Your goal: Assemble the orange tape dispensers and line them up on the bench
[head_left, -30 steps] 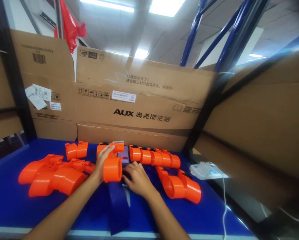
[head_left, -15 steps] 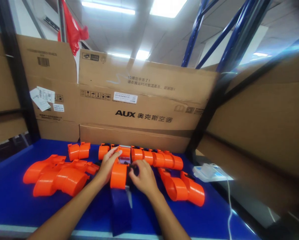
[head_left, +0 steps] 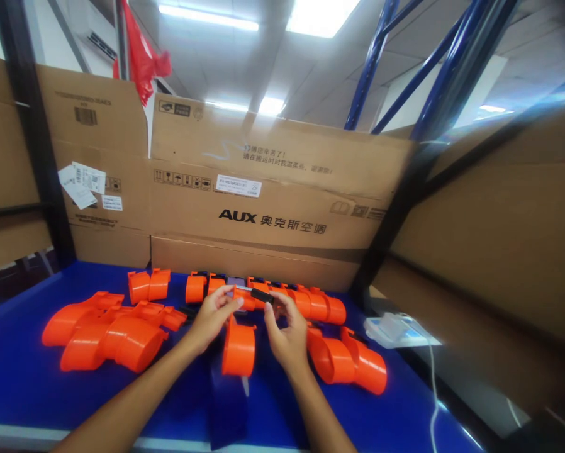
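A: Legible writing, entry one: the big cardboard carton [head_left: 263, 189] behind the bench reads "AUX" in bold black, followed by Chinese characters. A white barcode sticker [head_left: 238, 185] sits above that print; its text is too small to read. More white labels [head_left: 82, 182] hang on the carton to the left, also unreadable.

B: Materials?

A: Corrugated brown card for the cartons. The bench top [head_left: 18, 384] is a smooth blue mat. On it lie glossy orange moulded plastic parts: curved, tube-like shells with round open ends, in a pile at left [head_left: 106, 336], a row at the back [head_left: 287, 299] and a pair at right [head_left: 348, 362].

B: Hands?

A: Both are raised close together over mid-bench. The left hand [head_left: 211, 318] pinches the narrow upper end of one orange part [head_left: 238, 346], whose wide round end hangs down just above the mat. The right hand [head_left: 287, 333] grips a small dark piece [head_left: 262, 296] between thumb and fingertips, right at that part's top. Possibly a clip; the blur prevents certainty.

B: Anything else?

A: A white flat device [head_left: 393, 328] with a white cable lies at the bench's right edge.
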`<state>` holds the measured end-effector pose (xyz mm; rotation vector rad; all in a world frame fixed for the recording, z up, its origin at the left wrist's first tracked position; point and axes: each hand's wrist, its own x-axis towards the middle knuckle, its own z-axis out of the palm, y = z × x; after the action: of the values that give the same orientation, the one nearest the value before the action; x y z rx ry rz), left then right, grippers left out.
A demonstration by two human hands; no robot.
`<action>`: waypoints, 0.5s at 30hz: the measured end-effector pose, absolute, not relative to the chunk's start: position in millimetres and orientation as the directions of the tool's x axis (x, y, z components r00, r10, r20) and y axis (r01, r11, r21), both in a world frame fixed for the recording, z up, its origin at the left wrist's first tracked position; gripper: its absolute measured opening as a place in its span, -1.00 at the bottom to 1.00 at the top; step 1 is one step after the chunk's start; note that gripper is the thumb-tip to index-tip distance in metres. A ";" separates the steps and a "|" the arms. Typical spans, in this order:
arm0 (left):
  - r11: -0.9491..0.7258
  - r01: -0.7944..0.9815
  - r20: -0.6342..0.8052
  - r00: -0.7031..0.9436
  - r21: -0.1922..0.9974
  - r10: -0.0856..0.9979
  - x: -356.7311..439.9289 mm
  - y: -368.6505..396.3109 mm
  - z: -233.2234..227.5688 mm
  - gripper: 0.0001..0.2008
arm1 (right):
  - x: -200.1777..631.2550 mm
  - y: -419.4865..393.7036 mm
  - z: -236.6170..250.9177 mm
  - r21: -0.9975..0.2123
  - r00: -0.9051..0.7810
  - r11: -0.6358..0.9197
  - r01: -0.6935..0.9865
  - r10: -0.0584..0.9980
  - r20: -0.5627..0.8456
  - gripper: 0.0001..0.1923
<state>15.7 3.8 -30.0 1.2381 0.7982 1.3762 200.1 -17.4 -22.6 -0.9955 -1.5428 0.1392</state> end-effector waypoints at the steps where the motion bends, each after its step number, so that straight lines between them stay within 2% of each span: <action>1: -0.206 -0.271 0.244 0.116 0.940 0.963 16.1 3.1 -29.7 -0.46 | 199.7 -18.1 -22.3 -0.603 0.095 0.623 0.498 0.652 0.753 -0.67; 8: -0.236 -0.269 0.284 0.155 0.934 0.946 19.7 -4.3 -25.0 -0.49 | 195.7 -24.5 -13.1 -0.488 -0.036 0.685 0.541 0.598 0.801 -0.72; 15: -0.186 -0.333 0.254 0.171 0.924 0.952 21.6 -5.6 -27.2 -0.45 | 195.9 -21.3 -17.1 -0.504 -0.050 0.676 0.537 0.622 0.781 -0.66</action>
<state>21.6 -5.6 -27.2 1.2188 0.7033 1.3420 195.9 -21.3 -17.1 -0.9435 -1.7053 0.0902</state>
